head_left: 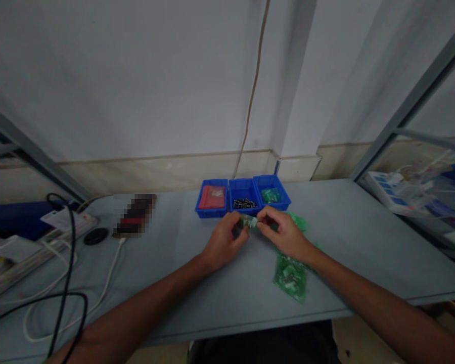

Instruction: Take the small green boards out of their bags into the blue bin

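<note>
My left hand (224, 241) and my right hand (284, 232) meet over the grey table (364, 242), both pinching a small green part (248, 221) between their fingertips. Right behind the hands stand three blue bins: the left bin (211, 198) holds red packets, the middle bin (244, 197) holds small dark parts, the right bin (272, 193) holds green pieces. Green plastic bags (290, 275) lie under and beside my right wrist.
A white power strip (70, 220) with black and white cables (66, 283) lies at the left. A dark blurred object (134, 215) and a black round cap (95, 236) rest near it. A metal-framed shelf with boxes (413, 192) stands at the right.
</note>
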Demonstrator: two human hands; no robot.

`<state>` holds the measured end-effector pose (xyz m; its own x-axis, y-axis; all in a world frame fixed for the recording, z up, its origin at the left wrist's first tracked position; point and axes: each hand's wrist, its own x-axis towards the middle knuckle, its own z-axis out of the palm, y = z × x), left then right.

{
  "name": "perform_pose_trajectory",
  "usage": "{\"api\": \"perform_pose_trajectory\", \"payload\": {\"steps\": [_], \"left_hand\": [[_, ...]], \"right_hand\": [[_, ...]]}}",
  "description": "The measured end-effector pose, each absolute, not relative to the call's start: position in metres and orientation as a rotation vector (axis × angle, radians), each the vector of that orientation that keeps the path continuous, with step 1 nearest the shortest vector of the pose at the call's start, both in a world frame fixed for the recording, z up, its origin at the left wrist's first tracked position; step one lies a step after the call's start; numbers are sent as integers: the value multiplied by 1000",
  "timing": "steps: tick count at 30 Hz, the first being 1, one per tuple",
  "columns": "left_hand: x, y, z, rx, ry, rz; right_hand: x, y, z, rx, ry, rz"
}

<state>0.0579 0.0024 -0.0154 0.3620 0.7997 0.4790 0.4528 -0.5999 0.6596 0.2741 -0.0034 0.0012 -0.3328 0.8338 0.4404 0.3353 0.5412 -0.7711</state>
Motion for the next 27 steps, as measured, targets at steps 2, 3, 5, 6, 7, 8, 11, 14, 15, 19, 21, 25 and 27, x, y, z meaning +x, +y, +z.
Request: {"api": "perform_pose_trajectory", "payload": {"steps": [2,3,5,6,7,8,11,14,15,19,21,25,27], "left_hand": [[59,2,-15,2188,1079,1119],[59,1,-15,2168,1058,1104],[59,-1,-13,2136,990,1044],[59,-2,-13,2130,951,1009],[58,-2,-12,2132,917,978],[58,-2,-12,2140,890,956],[57,-1,-15,2142,853,952],[59,1,-20,2080,888,1024],[60,1,-21,2053,904,1069],[61,0,-22,2053,950,1169],[60,-1,-20,2125,964,1120],[59,-3,-17,2201,946,1113],[58,-2,-18,2214,938,1147]], "right_hand": [[274,-4,1,-965,-1889,703],[274,-5,0,-975,-1875,701],[273,-4,-2,-1000,-1846,715],[273,-3,-3,-1012,-1838,727],[274,-3,-4,-1020,-1838,741],[274,-2,-5,-1026,-1844,751],[274,-1,-6,-1013,-1873,757],[274,-2,-4,-998,-1886,728],[274,-2,-3,-1003,-1891,713],[275,-1,-2,-1033,-1906,680],[275,1,-3,-1034,-1906,677],[275,4,-5,-1033,-1874,682],[275,4,-6,-1031,-1847,714]]}}
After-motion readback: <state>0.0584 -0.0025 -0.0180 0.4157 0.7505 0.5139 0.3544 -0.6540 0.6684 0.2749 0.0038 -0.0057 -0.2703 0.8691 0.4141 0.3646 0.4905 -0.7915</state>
